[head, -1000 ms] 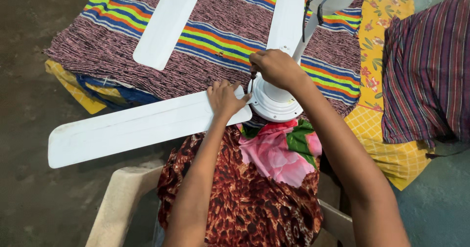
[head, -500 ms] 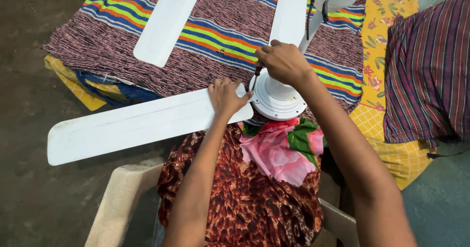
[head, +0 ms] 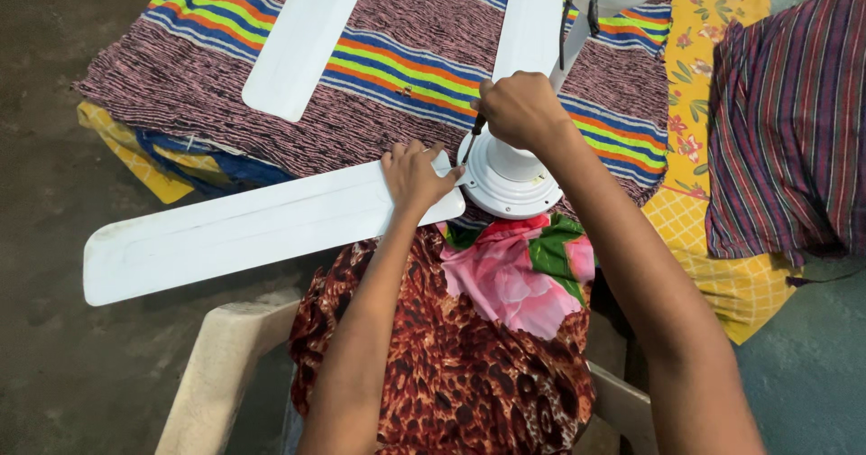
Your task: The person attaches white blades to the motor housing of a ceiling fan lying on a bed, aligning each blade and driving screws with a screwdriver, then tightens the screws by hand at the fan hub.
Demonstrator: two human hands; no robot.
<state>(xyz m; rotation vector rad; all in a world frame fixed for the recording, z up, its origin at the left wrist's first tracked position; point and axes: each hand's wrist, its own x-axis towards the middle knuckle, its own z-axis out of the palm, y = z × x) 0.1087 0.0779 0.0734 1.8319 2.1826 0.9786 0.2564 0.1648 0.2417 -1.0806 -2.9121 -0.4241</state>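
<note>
A white ceiling fan lies across my lap, its round motor hub (head: pixel 510 183) in the middle. My left hand (head: pixel 413 174) presses flat on the inner end of the long white blade (head: pixel 234 234) that points left, right where it meets the hub. My right hand (head: pixel 520 108) is closed around a dark-handled screwdriver (head: pixel 472 136) whose tip points down at the joint between blade and hub. Two more white blades (head: pixel 302 45) (head: pixel 528 27) stretch away over the cloth.
A striped multicoloured cloth (head: pixel 379 76) covers a low surface ahead. A yellow floral cloth (head: pixel 713 112) and a dark striped fabric (head: pixel 794 121) lie to the right. A beige plastic chair edge (head: pixel 212 374) is at lower left, on bare concrete floor (head: pixel 54 347).
My right hand has shifted slightly with the screwdriver at the hub. The left hand stays pressed on the blade.
</note>
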